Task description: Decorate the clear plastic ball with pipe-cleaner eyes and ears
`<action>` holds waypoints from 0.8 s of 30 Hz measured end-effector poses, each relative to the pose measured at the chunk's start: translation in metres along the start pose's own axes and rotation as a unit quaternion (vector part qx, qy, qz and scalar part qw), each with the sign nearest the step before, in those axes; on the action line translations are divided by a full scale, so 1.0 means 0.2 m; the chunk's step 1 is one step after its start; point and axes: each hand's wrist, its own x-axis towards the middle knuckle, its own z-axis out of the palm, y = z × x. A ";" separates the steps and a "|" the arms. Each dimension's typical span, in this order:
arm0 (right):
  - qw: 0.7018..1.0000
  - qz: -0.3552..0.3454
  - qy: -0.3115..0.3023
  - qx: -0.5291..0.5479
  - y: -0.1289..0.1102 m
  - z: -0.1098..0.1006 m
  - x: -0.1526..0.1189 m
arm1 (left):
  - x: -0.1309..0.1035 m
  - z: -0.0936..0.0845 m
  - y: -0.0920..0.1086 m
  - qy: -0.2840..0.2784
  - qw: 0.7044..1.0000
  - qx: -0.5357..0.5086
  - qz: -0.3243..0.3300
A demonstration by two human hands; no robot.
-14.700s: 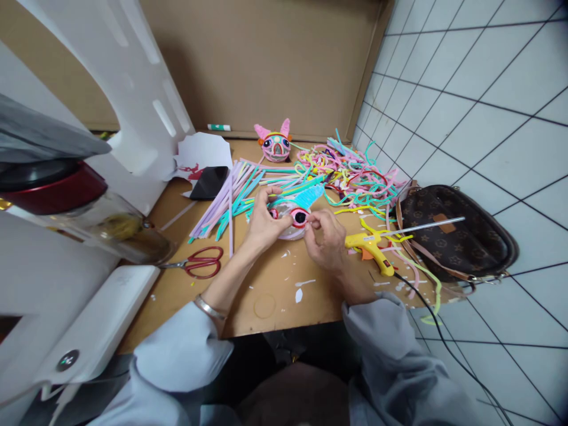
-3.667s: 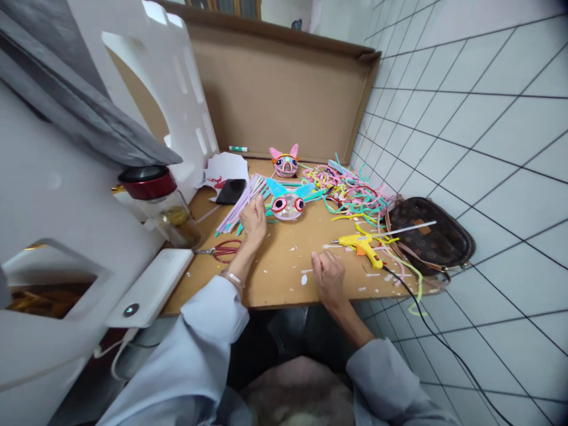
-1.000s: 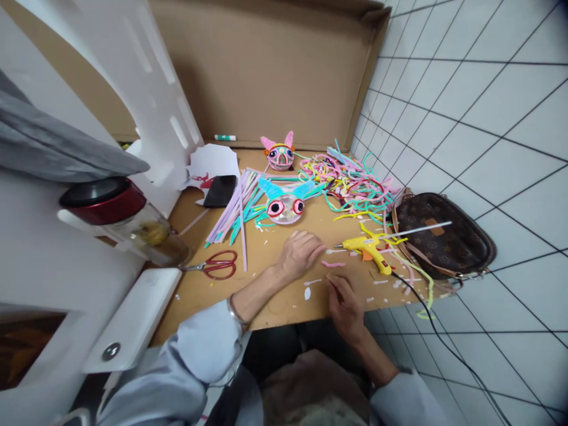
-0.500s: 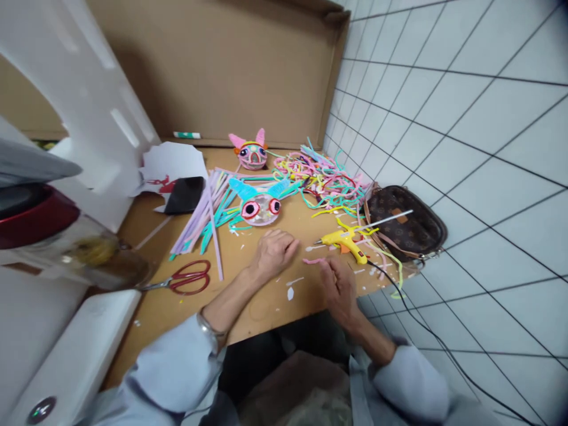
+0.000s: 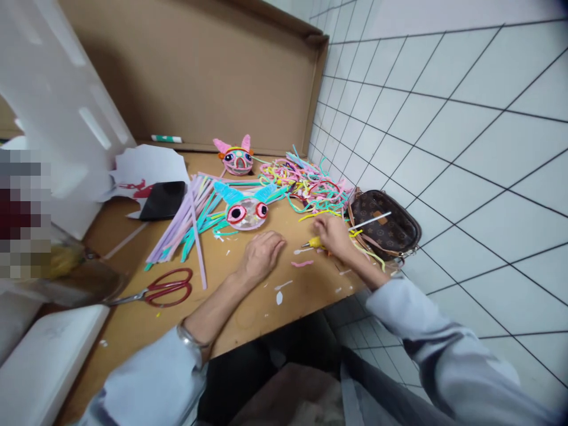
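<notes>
My left hand (image 5: 262, 253) rests on the table in front of a clear mask-like piece (image 5: 248, 216) with blue ears and red-ringed eyes. Its fingers are curled together and nothing shows in them. My right hand (image 5: 333, 234) is over the yellow hot glue gun (image 5: 315, 242), whose nozzle points left from under it. The fingers are bent, and whatever they may hold is hidden. A short pink pipe cleaner (image 5: 302, 263) lies on the table between my hands. Behind my right hand spreads a tangle of coloured pipe cleaners (image 5: 310, 183).
Red-handled scissors (image 5: 168, 288), straight pipe cleaners (image 5: 177, 228) and a black phone (image 5: 162, 201) lie left. A second decorated piece (image 5: 238, 161) with pink ears sits behind. A brown handbag (image 5: 385, 225) stands at right by the tiled wall (image 5: 444, 148). White scraps (image 5: 279, 297) dot the table.
My right hand has moved forward from beside the pink pipe cleaner to over the glue gun. The left hand stays on the table. The view has swung slightly right.
</notes>
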 end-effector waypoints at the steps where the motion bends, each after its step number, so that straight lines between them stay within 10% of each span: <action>1: 0.998 0.048 -0.009 -0.027 0.04 -0.03 0.06 | 0.00 0.00 -0.01 0.005 1.000 -0.004 -0.001; 9: 0.981 0.154 -0.071 -0.094 0.31 -0.07 0.22 | -0.01 0.02 -0.03 -0.021 0.997 -0.017 -0.070; 24: 0.969 0.128 -0.145 -0.153 0.23 0.02 0.33 | 0.00 -0.01 0.01 -0.014 0.995 0.045 -0.086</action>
